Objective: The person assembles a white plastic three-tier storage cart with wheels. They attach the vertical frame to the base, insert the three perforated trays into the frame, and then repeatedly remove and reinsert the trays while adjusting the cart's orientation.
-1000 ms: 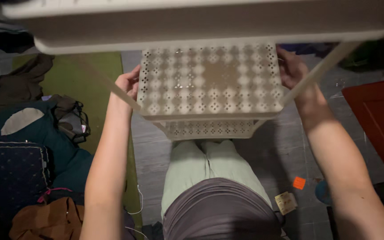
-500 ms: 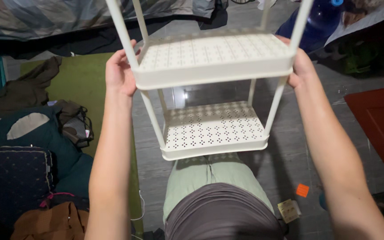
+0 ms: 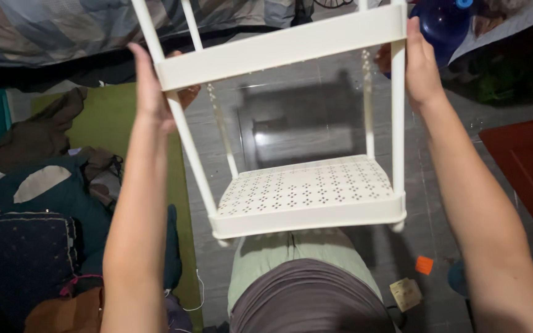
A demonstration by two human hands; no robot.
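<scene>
Head view: my lap lies nearest, below the white tiered rack [image 3: 306, 197], which I hold tilted in mid-air above the grey floor [image 3: 303, 117]. Its perforated lower shelf carries nothing. My left hand [image 3: 152, 86] and right hand [image 3: 421, 61], arms raised, each clasp a side of the upper shelf.

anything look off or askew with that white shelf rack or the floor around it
The white shelf rack is held off the floor, tilted, left hand and right hand gripping its upper tier. Clothes lie heaped on the floor at left. No damage shows.
</scene>
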